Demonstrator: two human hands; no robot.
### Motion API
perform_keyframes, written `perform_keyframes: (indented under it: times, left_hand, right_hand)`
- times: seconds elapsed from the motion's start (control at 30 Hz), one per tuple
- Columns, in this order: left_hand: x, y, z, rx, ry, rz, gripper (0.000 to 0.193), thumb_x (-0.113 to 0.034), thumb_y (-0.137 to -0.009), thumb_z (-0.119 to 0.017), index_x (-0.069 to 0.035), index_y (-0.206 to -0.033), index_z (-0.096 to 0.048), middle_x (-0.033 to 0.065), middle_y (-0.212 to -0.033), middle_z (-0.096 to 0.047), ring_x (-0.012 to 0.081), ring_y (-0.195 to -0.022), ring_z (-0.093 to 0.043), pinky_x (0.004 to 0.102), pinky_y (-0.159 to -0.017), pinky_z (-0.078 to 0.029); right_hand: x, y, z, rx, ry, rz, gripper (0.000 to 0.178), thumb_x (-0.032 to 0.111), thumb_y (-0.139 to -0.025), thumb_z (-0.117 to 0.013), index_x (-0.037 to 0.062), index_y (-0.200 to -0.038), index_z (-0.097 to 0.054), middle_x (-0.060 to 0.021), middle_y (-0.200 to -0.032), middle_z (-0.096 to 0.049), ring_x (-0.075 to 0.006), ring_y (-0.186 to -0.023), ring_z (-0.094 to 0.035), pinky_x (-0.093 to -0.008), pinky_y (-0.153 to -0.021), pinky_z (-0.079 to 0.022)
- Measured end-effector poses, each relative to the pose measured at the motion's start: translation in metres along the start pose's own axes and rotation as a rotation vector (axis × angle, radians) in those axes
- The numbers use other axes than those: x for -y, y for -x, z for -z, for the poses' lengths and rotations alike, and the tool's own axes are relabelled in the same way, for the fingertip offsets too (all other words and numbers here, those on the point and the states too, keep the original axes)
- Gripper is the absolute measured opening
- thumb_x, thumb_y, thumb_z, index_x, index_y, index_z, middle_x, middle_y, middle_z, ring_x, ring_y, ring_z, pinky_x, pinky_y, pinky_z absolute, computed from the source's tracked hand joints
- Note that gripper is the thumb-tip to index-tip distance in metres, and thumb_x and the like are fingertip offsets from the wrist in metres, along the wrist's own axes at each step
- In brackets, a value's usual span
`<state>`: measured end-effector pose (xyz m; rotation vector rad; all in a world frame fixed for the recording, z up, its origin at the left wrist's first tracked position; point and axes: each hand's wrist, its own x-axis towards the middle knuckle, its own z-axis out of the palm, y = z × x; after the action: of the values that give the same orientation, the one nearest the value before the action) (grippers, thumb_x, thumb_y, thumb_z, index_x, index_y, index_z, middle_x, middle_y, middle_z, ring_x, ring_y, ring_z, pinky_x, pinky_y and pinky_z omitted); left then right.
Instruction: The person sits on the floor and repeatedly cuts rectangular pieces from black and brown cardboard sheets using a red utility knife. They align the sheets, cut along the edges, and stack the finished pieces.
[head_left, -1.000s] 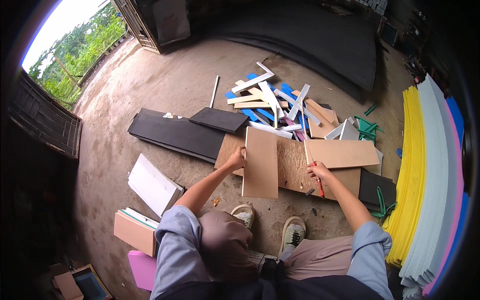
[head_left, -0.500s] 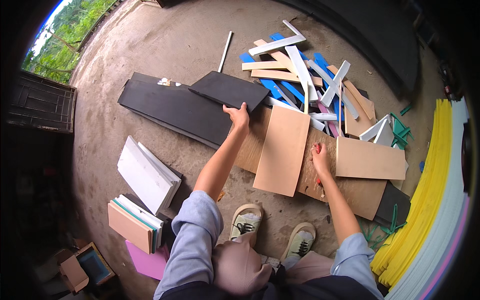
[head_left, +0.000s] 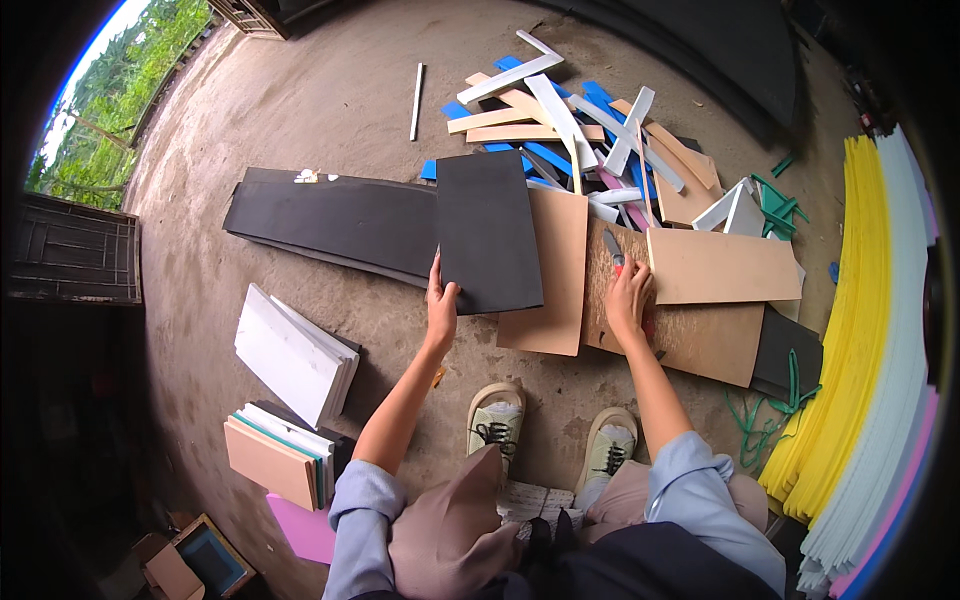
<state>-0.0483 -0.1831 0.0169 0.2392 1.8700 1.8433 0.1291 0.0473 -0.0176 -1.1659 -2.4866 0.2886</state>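
Head view: my left hand (head_left: 440, 308) grips a black sheet (head_left: 490, 235) near the lower end of its left edge, fingers and thumb closed on it. The sheet stands lengthwise away from me and overlaps a tan sheet (head_left: 560, 265); whether it rests there or is raised slightly, I cannot tell.

My right hand (head_left: 628, 297) is closed around a red-handled knife (head_left: 613, 248), blade pointing away from me. This hand is over a wooden board (head_left: 715, 338), just beside the left edge of a second tan sheet (head_left: 722, 267); contact with that sheet cannot be confirmed.

Beyond the board lies a heap of strips (head_left: 560, 115) in white, blue and tan. Long black boards (head_left: 335, 217) lie to the left. White sheets (head_left: 290, 355) are stacked nearer me on that side; yellow sheets (head_left: 840, 330) stand at the right.
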Motion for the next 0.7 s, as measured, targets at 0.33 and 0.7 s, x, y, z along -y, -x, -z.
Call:
perform_keyframes:
  times: [0.33,0.7]
  left_hand:
    - [0.012,0.044,-0.026,0.194,0.064,-0.032,0.059,-0.004,-0.079,-0.038,-0.005,-0.135,-0.023,0.0052,-0.133,-0.033,0.0110,-0.107,-0.039,0.0225,-0.085,-0.033]
    - [0.037,0.035,-0.036,0.185,-0.612,-0.153,0.068,-0.017,-0.078,-0.054,0.000,-0.133,-0.019,0.0170,-0.109,-0.040,0.0285,-0.101,-0.042,0.0341,-0.092,-0.033]
  right_hand:
    - [0.017,0.039,-0.008,0.208,-0.616,-0.204,0.033,0.005,-0.077,-0.053,-0.0005,-0.110,-0.051,-0.0184,-0.101,-0.055,-0.0317,-0.090,-0.055,-0.0374,-0.079,-0.044]
    - [0.024,0.021,-0.015,0.146,-0.752,-0.352,0.030,0.005,-0.077,-0.056,0.0005,-0.107,-0.056,-0.0127,-0.093,-0.062,-0.0195,-0.072,-0.060,-0.0304,-0.068,-0.048]
